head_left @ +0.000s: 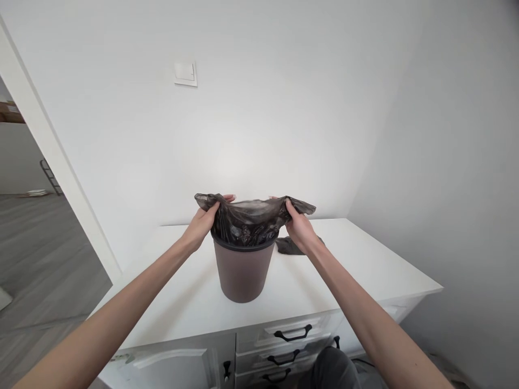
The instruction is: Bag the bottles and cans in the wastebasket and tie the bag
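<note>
A brownish-mauve trash can (244, 273) with a dark rim stands upright on a white cabinet top. A thin black trash bag (251, 224) sits in its mouth, and the bag's upper edge rises above the rim. My left hand (206, 216) pinches that edge on the left side. On the right side my right hand (298, 221) grips the same edge between thumb and fingers. Ends of the bag flare out past both hands. How deep the bag reaches inside the can is hidden.
Behind my right wrist a dark folded piece of plastic or cloth (290, 247) lies on the cabinet top (360, 259). Drawers with black handles (292, 333) are below the front edge. A light switch (185, 73) is on the wall behind; a doorway opens at left.
</note>
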`<control>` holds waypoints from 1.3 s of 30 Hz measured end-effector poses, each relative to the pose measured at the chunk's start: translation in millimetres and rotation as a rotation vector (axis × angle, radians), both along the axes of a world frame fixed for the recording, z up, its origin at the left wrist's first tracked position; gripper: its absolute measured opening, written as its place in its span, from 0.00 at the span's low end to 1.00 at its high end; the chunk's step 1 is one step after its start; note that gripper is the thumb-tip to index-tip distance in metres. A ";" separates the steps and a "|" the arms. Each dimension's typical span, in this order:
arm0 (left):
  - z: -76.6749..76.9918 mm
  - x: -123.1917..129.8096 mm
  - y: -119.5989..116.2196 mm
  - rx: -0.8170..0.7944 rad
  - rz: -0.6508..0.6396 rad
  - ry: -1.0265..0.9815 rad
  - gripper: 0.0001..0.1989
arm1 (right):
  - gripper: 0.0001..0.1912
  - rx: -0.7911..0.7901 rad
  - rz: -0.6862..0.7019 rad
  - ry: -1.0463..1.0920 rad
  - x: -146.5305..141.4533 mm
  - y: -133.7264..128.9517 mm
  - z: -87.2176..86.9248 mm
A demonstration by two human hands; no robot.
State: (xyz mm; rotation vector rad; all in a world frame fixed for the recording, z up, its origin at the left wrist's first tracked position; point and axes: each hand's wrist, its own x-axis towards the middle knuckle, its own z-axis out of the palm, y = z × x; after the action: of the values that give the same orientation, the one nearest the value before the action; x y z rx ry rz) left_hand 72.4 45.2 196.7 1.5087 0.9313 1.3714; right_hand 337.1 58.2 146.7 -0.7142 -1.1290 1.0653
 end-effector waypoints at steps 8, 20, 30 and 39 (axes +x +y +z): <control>18.9 -1.7 17.5 -0.173 0.050 -0.535 0.13 | 0.13 0.059 0.109 0.343 -4.2 8.8 28.7; 49.9 19.7 -6.9 -0.077 -0.138 -0.357 0.10 | 0.23 0.071 0.065 -0.168 -27.2 5.3 64.7; 27.2 33.6 -13.1 0.128 0.034 0.274 0.20 | 0.09 0.289 0.013 -0.864 -58.7 -29.3 81.1; 20.3 17.3 -0.4 0.115 0.107 0.083 0.24 | 0.19 0.082 0.305 -0.083 -45.0 -23.5 71.5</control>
State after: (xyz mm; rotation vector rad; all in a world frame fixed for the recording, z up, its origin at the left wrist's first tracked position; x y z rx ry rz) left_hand 89.7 44.8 217.0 1.6329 1.0117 1.4702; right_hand 292.1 34.7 218.2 -0.5351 -1.3754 1.2447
